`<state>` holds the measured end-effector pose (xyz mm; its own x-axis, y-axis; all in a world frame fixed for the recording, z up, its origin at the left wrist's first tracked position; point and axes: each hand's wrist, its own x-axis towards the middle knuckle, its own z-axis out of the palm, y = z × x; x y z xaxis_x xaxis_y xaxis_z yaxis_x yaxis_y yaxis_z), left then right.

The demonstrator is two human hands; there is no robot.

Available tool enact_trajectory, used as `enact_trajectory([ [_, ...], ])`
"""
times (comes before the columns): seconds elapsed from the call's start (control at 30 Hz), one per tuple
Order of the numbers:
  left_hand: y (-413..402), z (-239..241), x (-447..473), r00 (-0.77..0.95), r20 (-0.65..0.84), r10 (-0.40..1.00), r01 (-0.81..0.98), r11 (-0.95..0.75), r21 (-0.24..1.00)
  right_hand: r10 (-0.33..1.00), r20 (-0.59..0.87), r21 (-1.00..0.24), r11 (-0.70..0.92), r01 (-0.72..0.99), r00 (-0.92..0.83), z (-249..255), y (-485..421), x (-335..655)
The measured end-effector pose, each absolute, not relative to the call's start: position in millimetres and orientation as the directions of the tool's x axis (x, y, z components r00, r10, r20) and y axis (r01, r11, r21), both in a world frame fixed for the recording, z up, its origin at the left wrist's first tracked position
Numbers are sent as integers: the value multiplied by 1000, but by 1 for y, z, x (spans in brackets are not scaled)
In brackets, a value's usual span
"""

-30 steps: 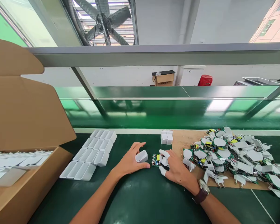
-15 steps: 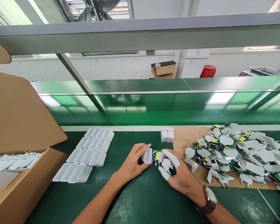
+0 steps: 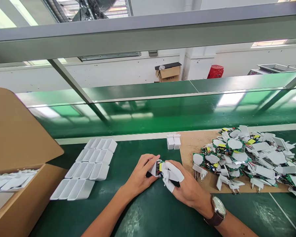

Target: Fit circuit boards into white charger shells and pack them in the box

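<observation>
1. An open cardboard box (image 3: 37, 205) of white plastic parts; no writing shows on it.
2. Rows of white open housings (image 3: 81, 169) stand beside it on the green bench (image 3: 162, 217).
3. The left hand (image 3: 140, 171) has a narrow grip, thumb and fingers closed around a white housing (image 3: 152, 170) above the bench.
4. At its mouth is a circuit-board assembly (image 3: 160, 167) with a yellow component. The step in hand appears to be fitting this into the housing; how deep it sits, I cannot tell. The next move probably calls for straight alignment and a steady push.
5. The far carton (image 3: 171, 73) bears lettering too small to read.
6. The right hand (image 3: 184, 179), white-capped fingertips pinching, holds the assembly's white plastic end.
7. A wristwatch (image 3: 219, 207): no brand legible.
8. Heaped plug-and-board assemblies (image 3: 240, 158).
9. A metal unit (image 3: 255, 72) reads "304".
</observation>
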<state>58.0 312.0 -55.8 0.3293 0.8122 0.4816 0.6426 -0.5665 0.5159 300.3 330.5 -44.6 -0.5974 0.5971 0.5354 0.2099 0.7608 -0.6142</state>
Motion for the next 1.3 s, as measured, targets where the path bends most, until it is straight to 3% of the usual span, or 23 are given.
enact_trajectory([
  [0.37,312,-55,60,347,506,790,641,-594,486,594,550,-596,772,221,-588,-52,331,301],
  [0.83,311,-57,60,337,476,812,638,-569,519,657,470,-676,697,237,-590,-47,333,301],
  [1.3,310,-59,61,318,484,815,655,-558,510,641,493,-637,726,258,-588,-45,333,299],
])
